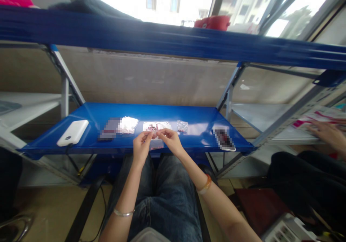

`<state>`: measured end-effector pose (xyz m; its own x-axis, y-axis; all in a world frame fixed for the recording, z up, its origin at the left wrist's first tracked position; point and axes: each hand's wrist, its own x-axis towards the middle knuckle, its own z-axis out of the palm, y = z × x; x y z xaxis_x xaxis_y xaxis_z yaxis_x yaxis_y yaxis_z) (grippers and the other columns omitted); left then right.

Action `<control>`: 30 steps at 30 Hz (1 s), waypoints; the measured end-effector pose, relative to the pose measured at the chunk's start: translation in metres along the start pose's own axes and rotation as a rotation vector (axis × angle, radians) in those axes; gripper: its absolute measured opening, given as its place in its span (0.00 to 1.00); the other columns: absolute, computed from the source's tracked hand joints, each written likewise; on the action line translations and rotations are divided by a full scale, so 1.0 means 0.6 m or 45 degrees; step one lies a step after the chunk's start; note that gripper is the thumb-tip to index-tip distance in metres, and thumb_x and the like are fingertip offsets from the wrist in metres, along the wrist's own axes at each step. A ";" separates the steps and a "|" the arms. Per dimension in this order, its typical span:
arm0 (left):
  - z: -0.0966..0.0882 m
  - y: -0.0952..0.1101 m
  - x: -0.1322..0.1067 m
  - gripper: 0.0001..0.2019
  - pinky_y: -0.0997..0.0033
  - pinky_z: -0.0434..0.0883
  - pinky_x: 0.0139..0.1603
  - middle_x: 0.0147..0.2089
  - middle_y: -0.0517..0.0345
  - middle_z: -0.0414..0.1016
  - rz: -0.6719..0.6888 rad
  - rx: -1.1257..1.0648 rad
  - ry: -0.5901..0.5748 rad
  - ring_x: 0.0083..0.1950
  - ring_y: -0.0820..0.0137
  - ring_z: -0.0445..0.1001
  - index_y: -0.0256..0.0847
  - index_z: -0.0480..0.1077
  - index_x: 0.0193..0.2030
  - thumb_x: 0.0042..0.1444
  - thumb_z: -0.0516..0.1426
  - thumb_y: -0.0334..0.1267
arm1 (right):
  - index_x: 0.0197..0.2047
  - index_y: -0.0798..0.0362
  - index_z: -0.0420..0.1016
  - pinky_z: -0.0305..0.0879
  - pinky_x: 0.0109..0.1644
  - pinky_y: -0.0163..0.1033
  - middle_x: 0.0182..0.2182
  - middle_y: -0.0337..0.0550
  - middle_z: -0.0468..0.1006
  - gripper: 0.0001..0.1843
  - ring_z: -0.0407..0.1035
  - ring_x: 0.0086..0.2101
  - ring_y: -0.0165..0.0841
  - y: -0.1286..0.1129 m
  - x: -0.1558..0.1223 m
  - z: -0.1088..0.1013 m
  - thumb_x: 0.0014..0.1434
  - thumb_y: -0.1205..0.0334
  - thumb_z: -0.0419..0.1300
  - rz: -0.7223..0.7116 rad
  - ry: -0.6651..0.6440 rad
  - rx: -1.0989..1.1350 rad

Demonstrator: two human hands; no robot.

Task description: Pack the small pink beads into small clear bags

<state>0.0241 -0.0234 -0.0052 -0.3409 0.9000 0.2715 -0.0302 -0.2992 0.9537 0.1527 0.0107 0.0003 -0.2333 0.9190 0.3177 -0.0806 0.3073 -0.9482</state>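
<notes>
My left hand (142, 143) and my right hand (171, 140) meet above the front edge of the blue table, thumbs and forefingers pinched together. Between them is what looks like a small clear plastic bag (156, 144), hanging below the fingertips; its details are blurred. Just behind my fingers, small dark red and pink pieces (152, 126) lie on a white sheet or bag (164, 124). To the right of it rests a small clear zip bag (182, 126) with a few tiny pieces inside. A stack of white packets (129, 124) lies to the left.
On the blue table (200, 117) lie a white device (72, 133) at the left and a phone (224, 139) at the right. A blue shelf beam (162, 36) crosses above. Another person's hand (324, 130) works over a neighbouring white shelf at the right.
</notes>
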 end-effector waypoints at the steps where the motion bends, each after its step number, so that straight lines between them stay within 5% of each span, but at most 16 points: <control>1: 0.000 0.000 0.000 0.14 0.68 0.72 0.40 0.30 0.53 0.79 0.009 0.003 0.007 0.35 0.65 0.78 0.36 0.73 0.33 0.48 0.60 0.47 | 0.30 0.51 0.76 0.63 0.30 0.36 0.26 0.40 0.78 0.14 0.69 0.27 0.32 0.000 0.000 0.001 0.48 0.48 0.63 0.012 0.007 0.010; 18: 0.004 0.003 0.002 0.14 0.70 0.72 0.40 0.34 0.54 0.80 -0.011 -0.004 -0.072 0.35 0.66 0.77 0.36 0.76 0.36 0.46 0.62 0.44 | 0.30 0.53 0.74 0.61 0.26 0.34 0.22 0.39 0.74 0.17 0.66 0.24 0.30 0.002 0.001 -0.008 0.46 0.47 0.64 0.011 0.170 -0.010; 30: 0.013 0.001 -0.002 0.14 0.69 0.72 0.39 0.35 0.53 0.80 0.028 0.033 -0.070 0.34 0.66 0.77 0.37 0.76 0.36 0.48 0.61 0.44 | 0.30 0.52 0.76 0.66 0.27 0.36 0.23 0.38 0.76 0.15 0.69 0.25 0.31 -0.002 -0.002 -0.015 0.44 0.50 0.66 0.074 0.103 0.061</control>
<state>0.0316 -0.0221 -0.0038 -0.2889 0.9096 0.2988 0.0017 -0.3116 0.9502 0.1620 0.0114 0.0011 -0.1599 0.9526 0.2590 -0.1160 0.2424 -0.9632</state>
